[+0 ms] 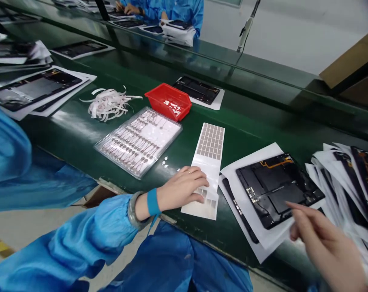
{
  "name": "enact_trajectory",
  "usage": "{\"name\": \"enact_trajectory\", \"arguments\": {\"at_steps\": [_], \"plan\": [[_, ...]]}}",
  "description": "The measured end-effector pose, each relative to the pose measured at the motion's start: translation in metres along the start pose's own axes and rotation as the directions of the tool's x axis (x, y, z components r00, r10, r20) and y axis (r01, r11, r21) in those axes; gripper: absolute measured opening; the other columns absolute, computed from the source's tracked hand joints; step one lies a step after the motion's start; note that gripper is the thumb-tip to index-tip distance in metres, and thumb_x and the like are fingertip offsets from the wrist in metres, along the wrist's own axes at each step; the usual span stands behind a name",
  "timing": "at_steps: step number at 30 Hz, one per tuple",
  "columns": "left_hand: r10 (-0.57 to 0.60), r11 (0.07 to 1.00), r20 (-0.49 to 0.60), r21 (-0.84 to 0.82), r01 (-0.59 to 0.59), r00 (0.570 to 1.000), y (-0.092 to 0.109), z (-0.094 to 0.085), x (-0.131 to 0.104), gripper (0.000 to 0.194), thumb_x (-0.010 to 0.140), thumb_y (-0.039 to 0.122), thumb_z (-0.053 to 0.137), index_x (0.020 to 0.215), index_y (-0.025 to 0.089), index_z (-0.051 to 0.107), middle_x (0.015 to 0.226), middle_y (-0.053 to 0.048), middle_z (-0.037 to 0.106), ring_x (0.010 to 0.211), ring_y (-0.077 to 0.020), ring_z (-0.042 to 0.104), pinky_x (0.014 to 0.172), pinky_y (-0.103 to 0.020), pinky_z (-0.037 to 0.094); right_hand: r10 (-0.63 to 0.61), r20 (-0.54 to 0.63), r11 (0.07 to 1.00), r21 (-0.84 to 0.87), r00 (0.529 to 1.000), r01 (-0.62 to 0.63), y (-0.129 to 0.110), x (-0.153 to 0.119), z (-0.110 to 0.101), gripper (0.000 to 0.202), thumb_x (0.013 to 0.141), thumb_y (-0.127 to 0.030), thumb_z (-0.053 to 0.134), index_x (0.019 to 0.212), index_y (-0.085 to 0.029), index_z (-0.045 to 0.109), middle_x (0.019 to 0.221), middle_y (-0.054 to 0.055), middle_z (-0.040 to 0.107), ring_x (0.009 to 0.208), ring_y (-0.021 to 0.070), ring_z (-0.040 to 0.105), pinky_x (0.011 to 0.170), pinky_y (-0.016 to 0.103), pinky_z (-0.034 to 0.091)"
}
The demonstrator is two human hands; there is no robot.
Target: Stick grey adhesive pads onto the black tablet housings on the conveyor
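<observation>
My left hand point(184, 188) rests on a white sheet of small grey rectangular stickers point(212, 142), its fingers spread over the lower part. My right hand point(324, 243) hovers at the lower right, over the near edge of a black device panel point(275, 186) that lies on white paper. Its index finger reaches out and the thumb is beneath it; whether anything small is between them cannot be made out. A clear tray point(138, 142) with rows of small wired parts sits left of the sheet. A few white bits point(165, 162) lie between tray and sheet.
Behind the tray are a red bin point(168, 101) with white pieces and a heap of white strips point(109, 104). Panels on paper are stacked left point(41, 89) and right point(348, 182); another point(199, 90) lies behind. People in blue work across the bench.
</observation>
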State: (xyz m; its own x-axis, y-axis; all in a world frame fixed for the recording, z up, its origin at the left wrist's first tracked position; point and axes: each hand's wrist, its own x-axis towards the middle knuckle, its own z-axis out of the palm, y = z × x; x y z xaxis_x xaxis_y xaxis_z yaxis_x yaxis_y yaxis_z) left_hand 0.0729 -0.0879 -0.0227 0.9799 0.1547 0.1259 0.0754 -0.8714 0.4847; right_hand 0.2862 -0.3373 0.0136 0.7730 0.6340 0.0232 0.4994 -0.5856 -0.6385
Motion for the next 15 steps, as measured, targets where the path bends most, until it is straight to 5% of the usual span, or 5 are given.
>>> {"name": "enact_trajectory", "arguments": {"at_steps": [2, 6, 9, 15], "plan": [[-0.036, 0.999, 0.016, -0.006, 0.037, 0.999, -0.001, 0.000, 0.007, 0.021, 0.079, 0.032, 0.072, 0.091, 0.017, 0.063, 0.094, -0.001, 0.062, 0.097, -0.0191, 0.052, 0.085, -0.031, 0.034, -0.192, 0.176, 0.981, 0.039, 0.965, 0.188, -0.032, 0.002, 0.014, 0.030, 0.081, -0.053, 0.052, 0.091, -0.028, 0.065, 0.060, 0.001, 0.063, 0.050, 0.0171, 0.059, 0.048, 0.028, 0.047], [0.006, 1.000, 0.022, 0.022, -0.006, 1.000, -0.005, -0.004, 0.017, 0.012, 0.082, 0.028, 0.069, 0.079, 0.017, 0.064, 0.081, 0.002, 0.063, 0.090, -0.0158, 0.053, 0.084, -0.030, 0.029, -0.461, 0.409, 0.875, 0.064, 0.788, 0.479, -0.080, 0.009, 0.050, 0.019, 0.091, -0.034, 0.046, 0.099, -0.027, 0.062, 0.092, 0.003, 0.071, 0.075, 0.0177, 0.067, 0.066, 0.027, 0.049], [0.115, 0.988, 0.026, 0.099, -0.117, 0.993, -0.010, -0.005, 0.022, 0.015, 0.085, 0.032, 0.065, 0.083, 0.017, 0.065, 0.083, 0.002, 0.064, 0.090, -0.0158, 0.052, 0.083, -0.029, 0.028, -0.494, 0.490, 0.821, -0.011, 0.718, 0.571, -0.096, 0.018, 0.071, 0.019, 0.092, -0.027, 0.045, 0.105, -0.025, 0.058, 0.098, 0.004, 0.069, 0.083, 0.0194, 0.066, 0.070, 0.029, 0.047], [0.240, 0.949, 0.029, 0.205, -0.240, 0.970, -0.016, -0.006, 0.029, 0.024, 0.090, 0.037, 0.056, 0.080, 0.017, 0.063, 0.083, 0.000, 0.063, 0.086, -0.0166, 0.049, 0.079, -0.029, 0.028, -0.457, 0.571, 0.773, -0.126, 0.683, 0.622, -0.098, 0.035, 0.092, 0.008, 0.087, -0.022, 0.052, 0.093, -0.021, 0.057, 0.091, 0.004, 0.065, 0.075, 0.0182, 0.063, 0.065, 0.028, 0.044]]}}
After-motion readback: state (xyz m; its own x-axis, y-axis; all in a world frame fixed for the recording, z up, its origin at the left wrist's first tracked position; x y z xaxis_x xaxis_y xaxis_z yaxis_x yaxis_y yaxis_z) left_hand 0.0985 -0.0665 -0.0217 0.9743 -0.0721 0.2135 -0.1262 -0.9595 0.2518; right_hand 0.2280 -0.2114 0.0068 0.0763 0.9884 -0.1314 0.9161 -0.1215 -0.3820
